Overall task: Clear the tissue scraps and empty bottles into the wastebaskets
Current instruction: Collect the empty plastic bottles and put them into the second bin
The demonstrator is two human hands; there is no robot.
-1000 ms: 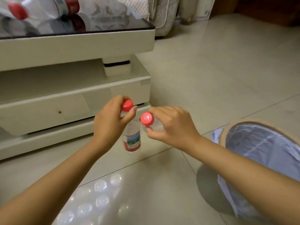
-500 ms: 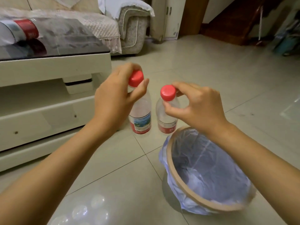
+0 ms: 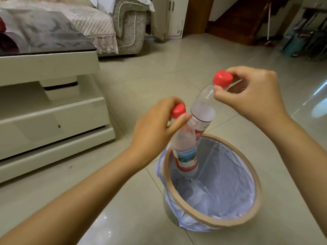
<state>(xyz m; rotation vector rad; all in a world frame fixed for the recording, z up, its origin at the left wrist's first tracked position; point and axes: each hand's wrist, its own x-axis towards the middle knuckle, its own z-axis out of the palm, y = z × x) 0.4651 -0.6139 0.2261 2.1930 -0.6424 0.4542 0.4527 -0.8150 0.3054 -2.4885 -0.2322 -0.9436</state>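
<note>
Two clear empty bottles with red caps hang over a wastebasket point(image 3: 254, 175) that has a tan rim and a pale blue liner. My left hand point(image 3: 155, 131) pinches the neck of the nearer bottle point(image 3: 184, 152), whose base dips inside the basket's rim at the left. My right hand point(image 3: 251, 92) pinches the neck of the second bottle point(image 3: 201, 114) just under its cap, and that bottle slants down-left toward the basket's far rim. White crumpled tissue scraps point(image 3: 198, 195) lie in the bottom of the liner.
A cream coffee table point(image 3: 53, 110) with a dark glass top stands at the left. Behind it is a sofa point(image 3: 123, 29) with a lace cover. Pale floor tiles point(image 3: 159, 68) surround the basket. Cabinets and a wooden stair base are at the back.
Both hands carried their bottles from beside the table over to the basket. The left bottle dropped into the basket's mouth and the right bottle tilted.
</note>
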